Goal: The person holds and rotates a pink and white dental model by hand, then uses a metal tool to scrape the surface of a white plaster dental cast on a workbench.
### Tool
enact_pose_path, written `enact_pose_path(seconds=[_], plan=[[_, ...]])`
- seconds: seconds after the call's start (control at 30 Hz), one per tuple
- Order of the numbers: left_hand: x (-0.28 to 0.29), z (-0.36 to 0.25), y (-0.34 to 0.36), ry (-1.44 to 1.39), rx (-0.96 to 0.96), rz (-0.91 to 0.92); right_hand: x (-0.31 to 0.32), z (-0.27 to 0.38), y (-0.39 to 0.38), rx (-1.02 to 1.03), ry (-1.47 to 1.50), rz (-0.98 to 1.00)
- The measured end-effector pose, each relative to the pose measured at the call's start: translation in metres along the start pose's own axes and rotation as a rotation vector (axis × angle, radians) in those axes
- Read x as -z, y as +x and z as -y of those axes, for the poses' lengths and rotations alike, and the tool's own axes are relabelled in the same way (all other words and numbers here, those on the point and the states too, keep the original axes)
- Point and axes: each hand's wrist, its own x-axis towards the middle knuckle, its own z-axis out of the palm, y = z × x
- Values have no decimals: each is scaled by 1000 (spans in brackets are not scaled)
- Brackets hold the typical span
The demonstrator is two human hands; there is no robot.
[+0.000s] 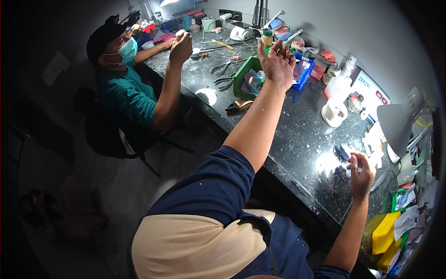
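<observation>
I count my two hands, one left hand (277, 67) and one right hand (362, 174), and one co-worker (127, 90) with one cap (106, 38) and one mask (127, 50). On my one bench (297, 135) I count one blue bin (306, 76), one white tub (332, 122), one calendar (370, 84) and at least three pairs of pliers (238, 106). At my lower right I see two yellow bins (384, 231); the small clutter is too jumbled to count.

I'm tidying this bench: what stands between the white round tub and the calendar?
A small clear jar stands between the white round tub and the calendar, in the head view.
</observation>
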Motion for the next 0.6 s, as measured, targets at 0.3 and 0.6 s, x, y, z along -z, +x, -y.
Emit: enact_pose_path(seconds=[0.3,0.6], plan=[[-1,1,0,-1,1,-4,0,-3,1,21,0,-16],[-16,4,-7,117,0,59,4,7,1,-2,-49,-21]])
